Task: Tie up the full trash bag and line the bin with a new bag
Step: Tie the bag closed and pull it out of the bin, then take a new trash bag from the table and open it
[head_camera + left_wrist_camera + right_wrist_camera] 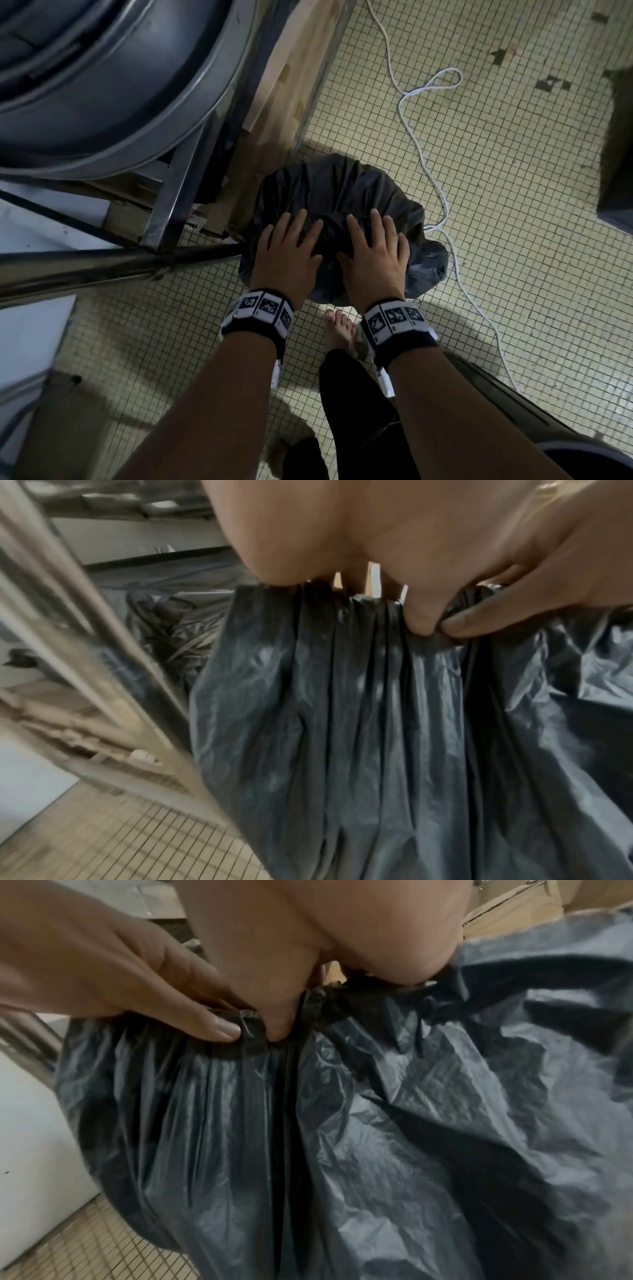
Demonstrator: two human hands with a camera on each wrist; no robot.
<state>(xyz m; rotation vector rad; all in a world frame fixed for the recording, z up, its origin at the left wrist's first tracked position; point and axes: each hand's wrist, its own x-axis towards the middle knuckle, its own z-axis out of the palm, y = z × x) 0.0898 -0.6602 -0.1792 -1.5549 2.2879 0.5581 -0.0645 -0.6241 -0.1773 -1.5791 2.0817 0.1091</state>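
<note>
Your left hand [286, 253] and right hand [375, 255] spread over the bag [329, 185] top, thumbs pinching its gathered neck, bag on the floor [513, 205] by the steel frame [178, 205]; bunch every pleat tight before twisting and knotting.

Steel frame [171, 212] and cardboard boxes [291, 85] block the trash bag's [325, 188] left and rear; floor [531, 222] rightward open except a white cable [421, 158].
</note>
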